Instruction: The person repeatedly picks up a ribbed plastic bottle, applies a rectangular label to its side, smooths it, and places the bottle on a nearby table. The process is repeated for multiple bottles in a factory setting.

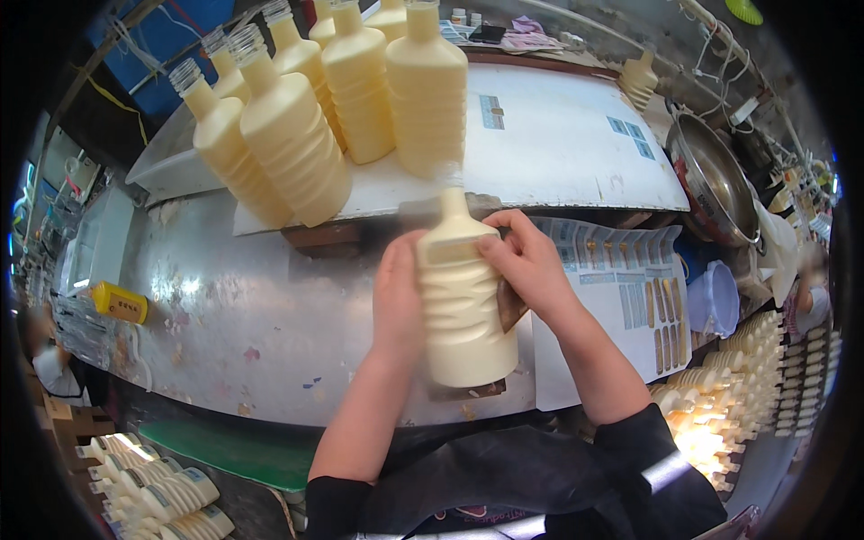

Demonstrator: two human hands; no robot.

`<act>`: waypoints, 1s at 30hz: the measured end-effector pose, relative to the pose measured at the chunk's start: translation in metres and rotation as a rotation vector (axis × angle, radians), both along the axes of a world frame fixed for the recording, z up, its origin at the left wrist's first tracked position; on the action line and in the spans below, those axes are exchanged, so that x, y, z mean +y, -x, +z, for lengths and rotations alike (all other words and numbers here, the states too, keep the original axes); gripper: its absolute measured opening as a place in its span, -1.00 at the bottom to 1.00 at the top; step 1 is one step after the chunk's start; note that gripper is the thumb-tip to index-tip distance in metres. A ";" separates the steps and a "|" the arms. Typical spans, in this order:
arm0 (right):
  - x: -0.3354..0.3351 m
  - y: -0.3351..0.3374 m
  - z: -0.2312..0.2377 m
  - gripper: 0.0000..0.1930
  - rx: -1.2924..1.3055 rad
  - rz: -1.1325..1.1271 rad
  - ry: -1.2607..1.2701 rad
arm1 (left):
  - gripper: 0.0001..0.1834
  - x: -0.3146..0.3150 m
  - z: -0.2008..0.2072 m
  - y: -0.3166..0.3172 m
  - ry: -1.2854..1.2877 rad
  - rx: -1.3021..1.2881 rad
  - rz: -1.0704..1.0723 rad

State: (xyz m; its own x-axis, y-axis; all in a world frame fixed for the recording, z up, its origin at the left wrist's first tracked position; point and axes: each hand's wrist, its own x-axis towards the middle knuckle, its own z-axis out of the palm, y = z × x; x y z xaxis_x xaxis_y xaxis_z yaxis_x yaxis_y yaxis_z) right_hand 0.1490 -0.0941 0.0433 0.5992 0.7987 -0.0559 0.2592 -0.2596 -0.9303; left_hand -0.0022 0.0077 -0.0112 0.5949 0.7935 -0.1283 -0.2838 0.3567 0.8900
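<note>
A cream-coloured ribbed bottle (pixel 468 310) with a narrow, clear-looking neck stands tilted before me, its top blurred. My left hand (pixel 399 292) is wrapped along its left side. On the shoulder at the right, my right hand (pixel 526 261) presses with the thumb, its other fingers curled in. A thin greyish strip (pixel 461 244) crosses the bottle just under the shoulder, reaching that thumb. Between bottle and right wrist shows a brown piece (pixel 511 306); whether I hold it cannot be made out.
Several similar bottles (pixel 427 99) stand on a white board (pixel 567 135) behind. To the right lies a sheet (pixel 612 310) with gold and blue decals. Beyond it are a lilac bucket (pixel 714 301) and a metal basin (pixel 715 175). A yellow container (pixel 120 303) sits at left.
</note>
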 end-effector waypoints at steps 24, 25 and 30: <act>0.001 0.010 0.005 -0.56 -0.187 -0.053 0.089 | -0.66 0.005 -0.003 0.000 -0.203 0.017 -0.068; 0.001 0.010 0.005 -0.56 -0.189 -0.054 0.091 | -0.66 0.008 0.000 0.002 -0.187 0.012 -0.086; 0.002 0.013 0.009 -0.55 -0.159 -0.069 0.110 | -0.66 0.006 0.010 -0.008 -0.279 0.281 -0.060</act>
State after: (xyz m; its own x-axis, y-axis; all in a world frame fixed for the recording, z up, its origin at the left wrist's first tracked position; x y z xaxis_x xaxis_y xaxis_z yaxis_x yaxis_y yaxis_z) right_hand 0.1359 -0.0921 0.0520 0.6604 0.7498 -0.0408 0.3784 -0.3793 -0.8444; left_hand 0.0059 0.0133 -0.0011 0.6136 0.7859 -0.0767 -0.0017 0.0985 0.9951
